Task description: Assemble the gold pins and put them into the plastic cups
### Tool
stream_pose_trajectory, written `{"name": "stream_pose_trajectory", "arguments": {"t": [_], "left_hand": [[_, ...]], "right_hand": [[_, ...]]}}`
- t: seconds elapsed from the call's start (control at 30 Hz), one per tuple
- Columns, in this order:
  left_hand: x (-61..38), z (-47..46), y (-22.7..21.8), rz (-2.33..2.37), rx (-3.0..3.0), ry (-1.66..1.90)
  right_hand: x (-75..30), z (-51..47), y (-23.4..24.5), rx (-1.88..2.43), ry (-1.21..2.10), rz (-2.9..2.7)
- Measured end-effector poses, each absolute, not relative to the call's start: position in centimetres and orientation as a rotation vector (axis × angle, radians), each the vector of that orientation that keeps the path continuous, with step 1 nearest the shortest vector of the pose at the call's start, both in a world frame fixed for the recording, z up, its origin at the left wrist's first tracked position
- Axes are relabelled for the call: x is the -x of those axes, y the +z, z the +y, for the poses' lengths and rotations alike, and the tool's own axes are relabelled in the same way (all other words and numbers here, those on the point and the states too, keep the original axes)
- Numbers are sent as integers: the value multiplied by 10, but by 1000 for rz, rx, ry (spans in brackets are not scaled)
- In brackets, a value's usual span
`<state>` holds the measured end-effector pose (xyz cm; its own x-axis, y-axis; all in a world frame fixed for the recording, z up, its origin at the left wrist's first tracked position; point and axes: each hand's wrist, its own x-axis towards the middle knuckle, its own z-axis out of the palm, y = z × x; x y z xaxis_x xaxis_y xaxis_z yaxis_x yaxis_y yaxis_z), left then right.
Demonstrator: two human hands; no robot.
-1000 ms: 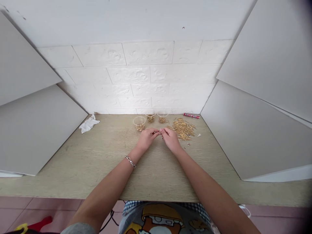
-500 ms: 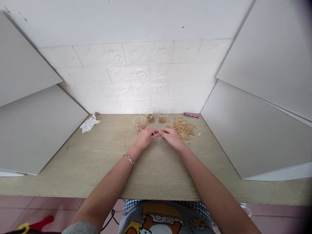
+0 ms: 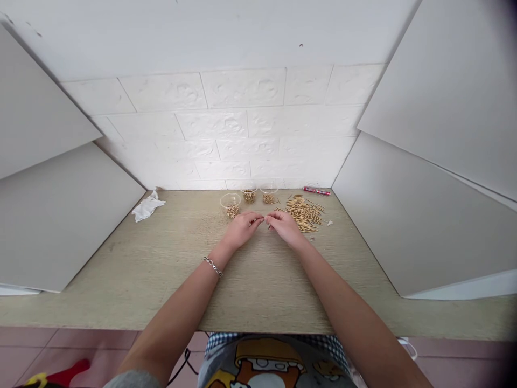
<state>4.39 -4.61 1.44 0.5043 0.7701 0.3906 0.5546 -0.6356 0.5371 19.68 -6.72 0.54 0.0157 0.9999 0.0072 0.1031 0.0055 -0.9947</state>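
Apparently, left hand [image 3: 242, 228] and right hand [image 3: 285, 227] pinch a tiny piece [image 3: 265, 217] between them, left of gold rods [image 3: 306, 214].

Our bare left hand [image 3: 241, 230] and bare right hand [image 3: 285, 229] pinch a tiny piece [image 3: 264, 218], too blurred to identify, over the pale wood-grained table [image 3: 262, 291]; beyond stand three clear round plastic cups [image 3: 222, 203], left of a heap of slim gold-coloured rods [image 3: 305, 214].

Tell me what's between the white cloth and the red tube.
In the head view, three clear cups holding small gold pieces stand between them; the gold stick pile lies in front of the red tube.
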Motion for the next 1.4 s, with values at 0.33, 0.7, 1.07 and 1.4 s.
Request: {"name": "stream_pose_trajectory", "arguments": {"t": [0.33,0.7,1.07,1.4], "left_hand": [[-47,-52,21,1201,-2265,828],[-53,-53,18,1074,-1839,887],[-57,-55,23,1020,-1782,850],[-58,-54,21,958,-1736,903]], "right_hand": [[-194,-69,7,1259,1109,-1289],[-191,-72,6,1238,931,-1376],[-191,-76,6,1353,623,-1542],[-192,-79,8,1396,715,-1438]]}}
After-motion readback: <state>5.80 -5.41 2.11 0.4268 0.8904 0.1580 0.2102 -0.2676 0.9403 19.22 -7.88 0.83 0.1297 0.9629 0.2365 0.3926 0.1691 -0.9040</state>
